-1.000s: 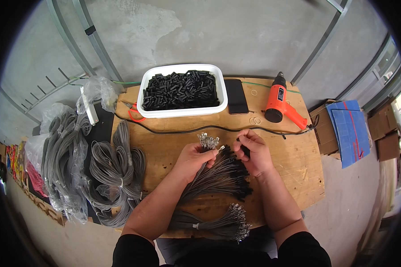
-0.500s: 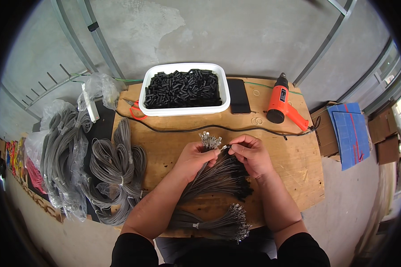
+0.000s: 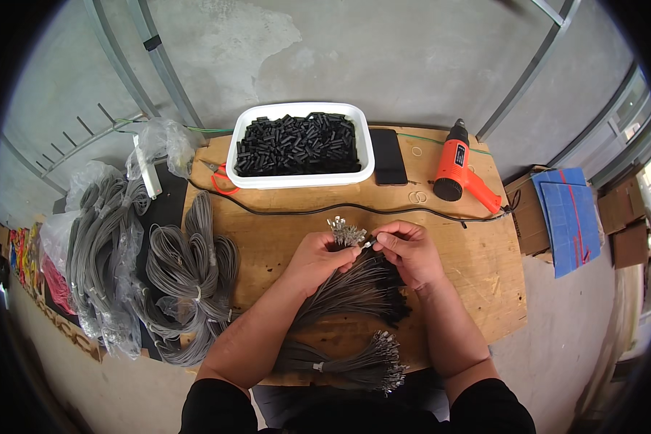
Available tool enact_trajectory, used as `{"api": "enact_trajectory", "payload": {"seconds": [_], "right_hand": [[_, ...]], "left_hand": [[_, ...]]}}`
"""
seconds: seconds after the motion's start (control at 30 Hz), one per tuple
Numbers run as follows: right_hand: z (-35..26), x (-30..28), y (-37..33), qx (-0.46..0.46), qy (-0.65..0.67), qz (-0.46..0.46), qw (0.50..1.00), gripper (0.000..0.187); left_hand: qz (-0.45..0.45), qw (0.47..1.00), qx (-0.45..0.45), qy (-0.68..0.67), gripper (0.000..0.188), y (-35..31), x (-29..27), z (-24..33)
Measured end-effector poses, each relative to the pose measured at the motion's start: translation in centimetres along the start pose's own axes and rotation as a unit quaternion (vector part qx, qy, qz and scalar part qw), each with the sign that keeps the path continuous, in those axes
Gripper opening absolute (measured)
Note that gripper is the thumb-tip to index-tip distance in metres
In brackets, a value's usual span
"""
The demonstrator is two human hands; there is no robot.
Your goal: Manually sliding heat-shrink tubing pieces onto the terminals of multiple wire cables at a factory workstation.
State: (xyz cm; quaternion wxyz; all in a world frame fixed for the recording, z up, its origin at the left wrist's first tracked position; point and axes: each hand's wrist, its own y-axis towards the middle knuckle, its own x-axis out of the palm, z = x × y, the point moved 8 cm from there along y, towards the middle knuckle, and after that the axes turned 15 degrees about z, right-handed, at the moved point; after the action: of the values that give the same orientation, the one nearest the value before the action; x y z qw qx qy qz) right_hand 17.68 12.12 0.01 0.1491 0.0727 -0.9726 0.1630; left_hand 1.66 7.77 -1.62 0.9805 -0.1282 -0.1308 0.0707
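My left hand [image 3: 317,260] is closed round a bundle of thin grey cables, whose bare metal terminals [image 3: 348,230] stick up above the fingers. Between its thumb and finger, one terminal is held out toward the right. My right hand [image 3: 411,254] pinches a small black sleeve [image 3: 371,242] at that terminal; how far the sleeve is over the metal is too small to tell. Beneath both hands, grey cables [image 3: 340,295] with black-covered ends [image 3: 396,309] fan out on the table. Closer to me lies another tied cable bundle [image 3: 340,360] with bare metal ends.
A white tub [image 3: 231,160] of black sleeves stands at the back, beside a black phone [image 3: 388,155]. An orange heat gun [image 3: 452,170] lies to the right, its black cord [image 3: 304,212] crossing the table. Coiled grey cables [image 3: 188,271] and red-handled pliers [image 3: 224,179] are on the left.
My left thumb and the metal terminals have shifted slightly to the right. My right hand keeps its pinch at nearly the same spot.
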Motion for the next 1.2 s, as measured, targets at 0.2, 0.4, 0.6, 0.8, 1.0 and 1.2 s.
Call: {"api": "enact_trajectory", "payload": {"seconds": [0.2,0.4,0.6,0.8,1.0,1.2], "right_hand": [[-0.5,0.2,-0.4,-0.035,-0.023,-0.008,0.999,0.012],[-1.3,0.5,-0.8,-0.072,-0.057,-0.012,0.996,0.013],[-1.3,0.6,-0.9,-0.087,-0.080,-0.017,0.993,0.012],[-1.5,0.6,-1.0,-0.107,-0.101,-0.012,0.989,0.013],[-1.3,0.4,-0.7,-0.088,-0.086,0.017,0.992,0.012],[-0.3,0.1,-0.1,0.008,0.031,-0.016,0.999,0.014]], "left_hand": [[-0.011,1.000,-0.004,-0.029,0.011,-0.1,0.2,0.1],[-0.021,0.998,-0.018,-0.048,0.011,-0.2,0.2,0.1],[-0.025,0.998,-0.024,-0.057,0.012,-0.1,0.2,-0.1],[-0.013,0.998,-0.047,-0.051,0.013,-0.1,0.1,-0.5],[0.012,0.997,-0.058,-0.041,0.013,0.1,-0.4,-0.8],[0.000,0.999,-0.029,-0.039,0.011,0.0,0.0,-0.3]]}}
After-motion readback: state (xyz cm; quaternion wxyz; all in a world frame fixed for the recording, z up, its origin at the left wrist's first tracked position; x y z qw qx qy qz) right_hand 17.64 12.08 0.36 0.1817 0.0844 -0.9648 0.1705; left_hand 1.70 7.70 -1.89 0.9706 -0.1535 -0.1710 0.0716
